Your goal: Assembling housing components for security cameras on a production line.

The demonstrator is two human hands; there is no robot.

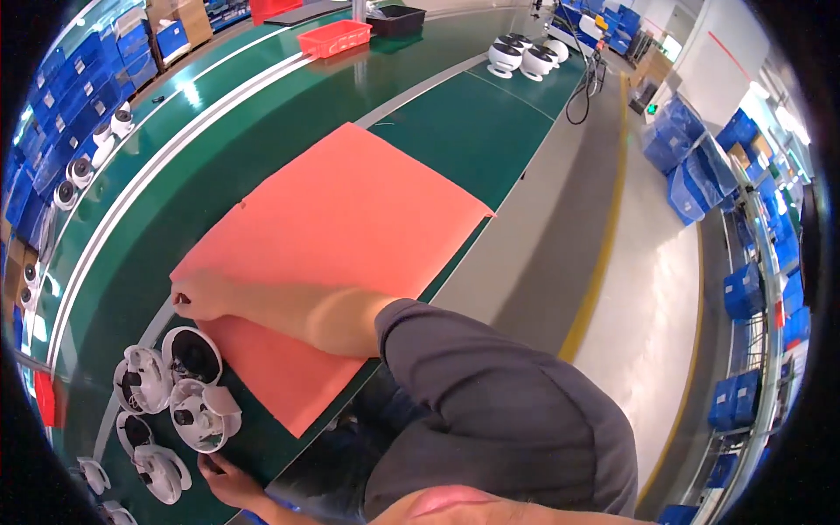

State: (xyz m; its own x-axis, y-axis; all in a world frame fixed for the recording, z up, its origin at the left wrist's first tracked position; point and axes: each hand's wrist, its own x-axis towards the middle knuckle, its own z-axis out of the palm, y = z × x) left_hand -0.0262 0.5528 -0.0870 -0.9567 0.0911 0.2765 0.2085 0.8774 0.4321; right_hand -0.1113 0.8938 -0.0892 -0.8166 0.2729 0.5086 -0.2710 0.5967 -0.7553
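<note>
While the coral mat (341, 214) lay on the green desk (446, 122), my right grip (199, 296) curled at its edge, my left grip (229, 482) near a white housing (226, 402); I couldn't tell whether either pinched anything.

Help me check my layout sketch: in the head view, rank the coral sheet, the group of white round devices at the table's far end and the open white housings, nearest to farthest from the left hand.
1. Open white housings: right beside the left hand, just ahead.
2. Coral sheet: ahead and to the right.
3. White round devices: far end, beyond the sheet.
</note>
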